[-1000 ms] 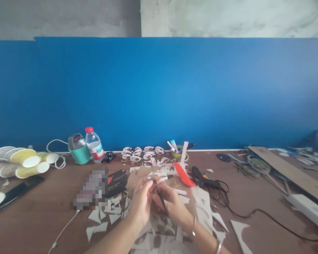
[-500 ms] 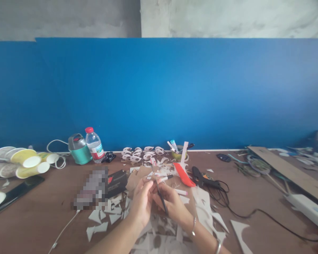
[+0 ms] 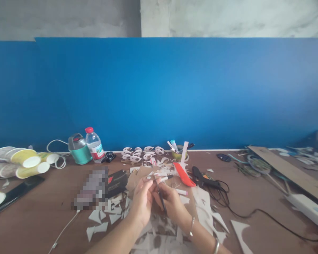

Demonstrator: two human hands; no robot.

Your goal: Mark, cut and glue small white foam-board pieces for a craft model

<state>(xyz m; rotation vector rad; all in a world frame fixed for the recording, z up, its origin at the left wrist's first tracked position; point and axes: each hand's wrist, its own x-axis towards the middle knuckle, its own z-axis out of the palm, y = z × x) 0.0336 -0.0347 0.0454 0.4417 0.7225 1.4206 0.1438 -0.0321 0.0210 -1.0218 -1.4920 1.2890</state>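
In the middle of the head view my two hands meet above the littered table. My right hand [image 3: 172,203] is closed around a pair of scissors [image 3: 161,197], whose dark handle runs along the palm. The thin blades point away from me and reach over the left fingertips. My left hand [image 3: 142,197] is closed too, thumb and fingers pinched together right beside the blades. Whatever lies in that pinch is hidden by the fingers. White paper scraps [image 3: 113,210] lie around and under both hands.
Beyond my hands stand several white leaf-shaped cutouts [image 3: 135,158] and a pen holder [image 3: 177,155]. To the right lie an orange-red piece [image 3: 184,175], a black glue gun [image 3: 205,180] with its cord, and a power strip [image 3: 308,210]. Paper cups [image 3: 29,160] and a bottle [image 3: 94,146] stand left.
The scissors have shifted slightly, and my right fingers sit a little differently around the handle. My left hand has barely moved.
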